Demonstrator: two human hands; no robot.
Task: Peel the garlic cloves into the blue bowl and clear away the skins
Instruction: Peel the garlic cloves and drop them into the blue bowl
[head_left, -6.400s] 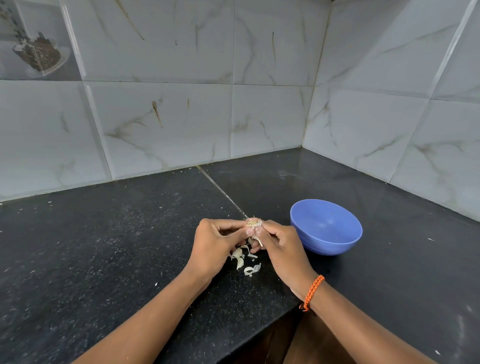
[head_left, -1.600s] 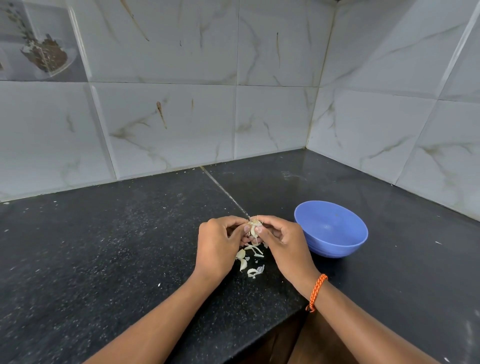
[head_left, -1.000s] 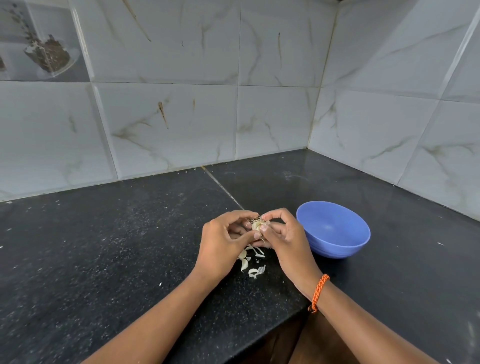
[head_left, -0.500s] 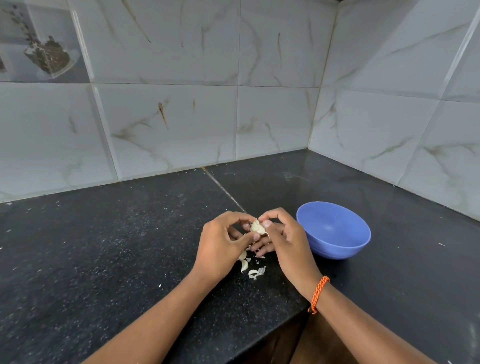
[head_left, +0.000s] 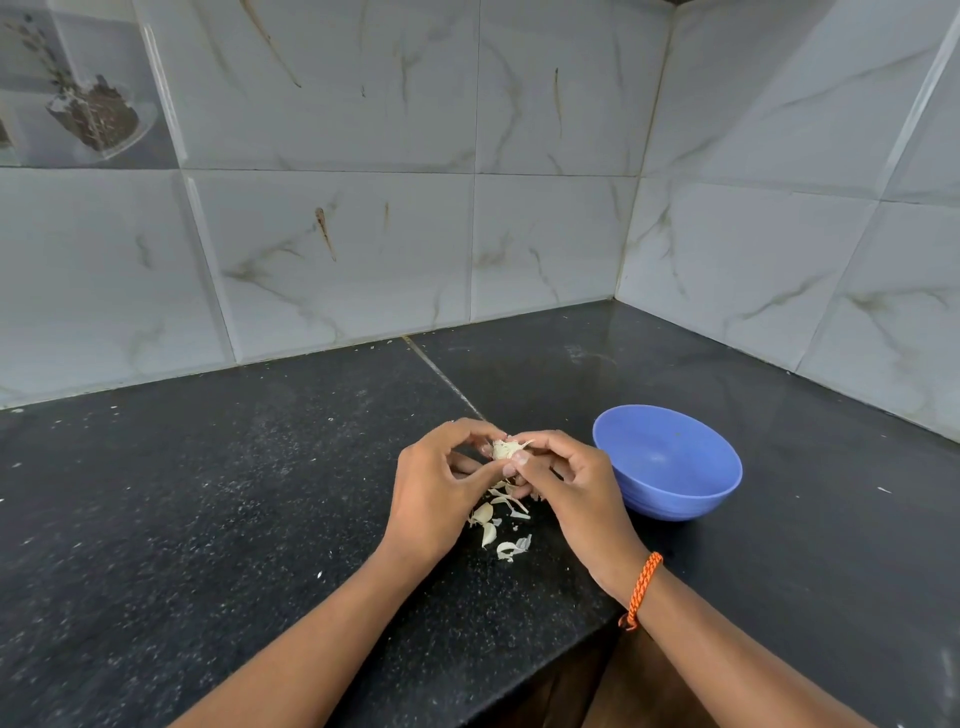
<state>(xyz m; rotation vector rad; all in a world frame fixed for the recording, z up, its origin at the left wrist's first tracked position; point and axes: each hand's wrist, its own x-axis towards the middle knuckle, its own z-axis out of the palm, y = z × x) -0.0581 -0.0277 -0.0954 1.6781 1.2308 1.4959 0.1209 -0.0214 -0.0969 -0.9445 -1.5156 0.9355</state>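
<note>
Between both hands, pinching one garlic clove (head_left: 505, 449): left hand (head_left: 434, 496) and right hand (head_left: 569, 491) curling fingertips round it. Below them, skins (head_left: 497, 519) littering. Right of the right hand, blue bowl (head_left: 670, 462) looking empty; peeling barely starting, clearing pending.

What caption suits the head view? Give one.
Both hands, left hand and right hand, peel garlic beside blue bowl.

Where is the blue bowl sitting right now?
In the head view the blue bowl stands on the black counter, right of centre, just beyond the right hand and near the tiled wall corner.
</note>
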